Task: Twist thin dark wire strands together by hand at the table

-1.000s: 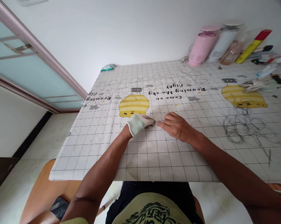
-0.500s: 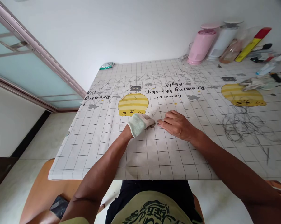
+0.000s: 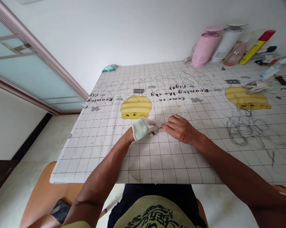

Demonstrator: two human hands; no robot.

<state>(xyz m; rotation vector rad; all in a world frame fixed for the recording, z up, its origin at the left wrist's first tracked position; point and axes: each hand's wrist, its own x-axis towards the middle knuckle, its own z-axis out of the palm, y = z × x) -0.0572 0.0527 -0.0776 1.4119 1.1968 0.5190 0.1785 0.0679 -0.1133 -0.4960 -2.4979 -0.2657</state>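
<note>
My left hand (image 3: 146, 128), in a pale knitted glove, rests over the tablecloth with its fingers pinched together. Close to its right is my bare right hand (image 3: 179, 128), thumb and forefinger also pressed in a pinch. The two sets of fingertips almost meet. Something small and thin shows between them, too fine to name. Farther right lies a loose tangle of thin dark wire or thread (image 3: 246, 126). Beyond the hands, a zigzag line of thin bent strand (image 3: 160, 77) stretches across the cloth.
The checked tablecloth (image 3: 95, 158) has printed yellow bears. At the back right stand a pink cylinder (image 3: 206, 47), a white cylinder (image 3: 225, 44), a bottle (image 3: 235, 53) and a yellow-red box (image 3: 257, 47). A glove (image 3: 260, 86) lies at right, a green-white packet (image 3: 109, 68) at back left.
Both hands have shifted slightly toward me, staying close together and pinched. The tangle and the things along the wall have stayed in place.
</note>
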